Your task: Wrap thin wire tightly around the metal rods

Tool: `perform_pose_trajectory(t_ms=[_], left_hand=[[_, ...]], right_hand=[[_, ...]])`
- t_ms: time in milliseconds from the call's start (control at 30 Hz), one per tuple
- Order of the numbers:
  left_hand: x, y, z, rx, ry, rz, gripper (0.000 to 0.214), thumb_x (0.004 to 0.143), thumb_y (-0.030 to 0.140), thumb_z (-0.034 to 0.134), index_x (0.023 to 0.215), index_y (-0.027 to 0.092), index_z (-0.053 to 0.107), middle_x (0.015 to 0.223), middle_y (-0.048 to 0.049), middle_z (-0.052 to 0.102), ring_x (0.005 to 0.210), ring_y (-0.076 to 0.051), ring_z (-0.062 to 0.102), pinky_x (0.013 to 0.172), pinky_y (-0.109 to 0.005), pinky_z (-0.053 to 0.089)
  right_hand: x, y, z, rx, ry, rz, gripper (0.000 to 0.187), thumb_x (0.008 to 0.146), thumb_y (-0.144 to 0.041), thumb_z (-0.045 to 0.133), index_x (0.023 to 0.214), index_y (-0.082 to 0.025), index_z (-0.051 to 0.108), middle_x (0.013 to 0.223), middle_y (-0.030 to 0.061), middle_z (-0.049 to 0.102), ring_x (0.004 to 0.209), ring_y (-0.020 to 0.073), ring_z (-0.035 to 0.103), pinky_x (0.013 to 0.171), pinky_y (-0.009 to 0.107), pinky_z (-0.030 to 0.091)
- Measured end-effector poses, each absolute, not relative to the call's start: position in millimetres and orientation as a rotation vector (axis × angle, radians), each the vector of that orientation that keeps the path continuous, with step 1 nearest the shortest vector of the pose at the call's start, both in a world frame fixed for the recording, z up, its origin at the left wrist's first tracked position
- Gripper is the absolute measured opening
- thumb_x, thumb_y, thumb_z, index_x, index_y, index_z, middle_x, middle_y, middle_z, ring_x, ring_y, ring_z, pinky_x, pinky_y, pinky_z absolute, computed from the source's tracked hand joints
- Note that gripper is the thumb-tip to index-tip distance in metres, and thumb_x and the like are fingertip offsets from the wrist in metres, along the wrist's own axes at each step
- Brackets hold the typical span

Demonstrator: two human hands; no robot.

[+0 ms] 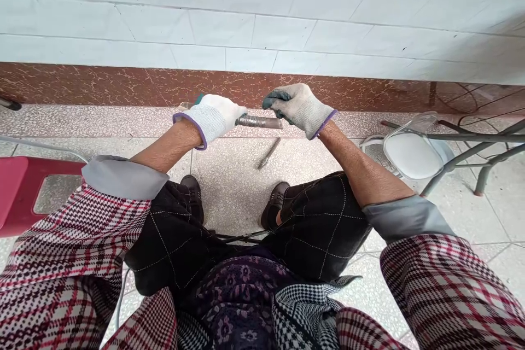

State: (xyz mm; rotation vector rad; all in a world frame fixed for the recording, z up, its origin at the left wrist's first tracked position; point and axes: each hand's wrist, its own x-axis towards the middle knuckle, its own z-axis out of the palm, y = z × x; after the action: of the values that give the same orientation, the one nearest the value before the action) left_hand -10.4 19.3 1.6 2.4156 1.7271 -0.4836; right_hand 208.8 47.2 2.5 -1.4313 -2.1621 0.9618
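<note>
My left hand (215, 115), in a white knit glove with a purple cuff and green palm, is closed around a brown rod. Shiny wire (252, 120) is wound in tight turns around the rod, and the bare brown end (274, 123) sticks out to the right. My right hand (293, 104), gloved alike, is just above and right of that end, its fingers curled together. Whatever its fingers may hold is too small to make out. Below the hands, a short grey-brown stick (269, 153) lies on the speckled floor.
A white tiled wall (254, 27) with a reddish-brown base band (229, 85) rises in front. To the left stands a red plastic stool (16, 186). At right are grey metal legs (484, 164) and a white round object with a clear cover (412, 153), with dark cables behind.
</note>
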Motion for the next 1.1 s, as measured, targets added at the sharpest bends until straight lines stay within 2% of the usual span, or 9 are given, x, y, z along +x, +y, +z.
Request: perform_pose_trajectory(t_ms=[100, 200, 367, 500, 600, 733, 867, 967, 1100], left_hand=[[-13, 18, 9, 2.342, 1.817, -0.384, 0.042, 0.102, 0.029, 0.053, 0.138, 0.029, 0.074, 0.094, -0.0113, 0.077, 0.102, -0.031, 0.072, 0.086, -0.040, 0.048], [-25, 23, 12, 2.263, 1.939, -0.244, 0.040, 0.101, 0.038, 0.054, 0.134, 0.030, 0.076, 0.095, -0.0111, 0.077, 0.101, -0.032, 0.072, 0.084, -0.039, 0.049], [-41, 30, 5, 2.217, 1.991, -0.233, 0.040, 0.101, 0.038, 0.053, 0.131, 0.028, 0.078, 0.098, -0.0129, 0.079, 0.102, -0.032, 0.072, 0.084, -0.040, 0.050], [-33, 34, -7, 2.253, 1.956, -0.424, 0.044, 0.099, 0.029, 0.055, 0.138, 0.026, 0.076, 0.104, -0.0174, 0.079, 0.103, -0.036, 0.073, 0.087, -0.046, 0.050], [-21, 32, -10, 2.305, 1.880, -0.461, 0.043, 0.100, 0.027, 0.056, 0.138, 0.027, 0.076, 0.101, -0.0175, 0.079, 0.104, -0.037, 0.073, 0.089, -0.047, 0.049], [-13, 24, 1, 2.339, 1.845, -0.421, 0.042, 0.101, 0.027, 0.055, 0.139, 0.030, 0.074, 0.098, -0.0144, 0.079, 0.105, -0.035, 0.072, 0.089, -0.044, 0.049], [-17, 20, 13, 2.330, 1.889, -0.307, 0.043, 0.103, 0.033, 0.051, 0.140, 0.028, 0.073, 0.101, -0.0134, 0.079, 0.102, -0.034, 0.072, 0.085, -0.042, 0.049], [-23, 21, 15, 2.309, 1.937, -0.179, 0.043, 0.104, 0.040, 0.049, 0.137, 0.027, 0.074, 0.102, -0.0128, 0.078, 0.102, -0.032, 0.072, 0.084, -0.040, 0.049], [-30, 26, 11, 2.254, 1.974, -0.134, 0.041, 0.102, 0.040, 0.052, 0.133, 0.028, 0.077, 0.100, -0.0120, 0.079, 0.104, -0.032, 0.071, 0.084, -0.039, 0.049]], right_hand=[[209, 50, -6, -1.486, -2.059, 1.080, 0.018, 0.090, -0.020, 0.063, 0.094, -0.013, 0.080, 0.069, 0.0027, 0.062, 0.053, 0.0122, 0.046, 0.049, 0.028, 0.039], [206, 47, -14, -1.501, -2.049, 1.103, 0.022, 0.092, -0.023, 0.063, 0.100, -0.013, 0.081, 0.066, 0.0020, 0.061, 0.051, 0.0113, 0.046, 0.045, 0.027, 0.037], [196, 28, -10, -1.416, -2.396, 0.909, 0.024, 0.095, -0.020, 0.061, 0.102, -0.014, 0.083, 0.081, 0.0047, 0.071, 0.067, 0.0138, 0.061, 0.066, 0.029, 0.049], [194, 23, 7, -1.399, -2.479, 0.809, 0.025, 0.098, -0.023, 0.061, 0.108, -0.016, 0.082, 0.083, 0.0043, 0.072, 0.072, 0.0167, 0.063, 0.069, 0.031, 0.048], [201, 34, 13, -1.349, -2.371, 0.814, 0.019, 0.096, -0.019, 0.061, 0.098, -0.017, 0.081, 0.084, 0.0031, 0.072, 0.078, 0.0176, 0.063, 0.073, 0.031, 0.047], [209, 48, 6, -1.424, -2.127, 0.991, 0.017, 0.090, -0.012, 0.060, 0.086, -0.015, 0.076, 0.072, 0.0020, 0.063, 0.063, 0.0141, 0.052, 0.060, 0.030, 0.042], [208, 47, -1, -1.495, -1.992, 1.129, 0.012, 0.089, -0.017, 0.063, 0.086, -0.016, 0.074, 0.061, -0.0007, 0.053, 0.050, 0.0116, 0.040, 0.047, 0.029, 0.032], [204, 41, -3, -1.458, -2.093, 1.114, 0.015, 0.091, -0.018, 0.062, 0.089, -0.017, 0.077, 0.065, 0.0009, 0.057, 0.056, 0.0129, 0.048, 0.052, 0.029, 0.040], [196, 28, -1, -1.418, -2.315, 0.898, 0.022, 0.097, -0.023, 0.059, 0.096, -0.016, 0.080, 0.077, 0.0043, 0.066, 0.068, 0.0159, 0.059, 0.066, 0.031, 0.048]])
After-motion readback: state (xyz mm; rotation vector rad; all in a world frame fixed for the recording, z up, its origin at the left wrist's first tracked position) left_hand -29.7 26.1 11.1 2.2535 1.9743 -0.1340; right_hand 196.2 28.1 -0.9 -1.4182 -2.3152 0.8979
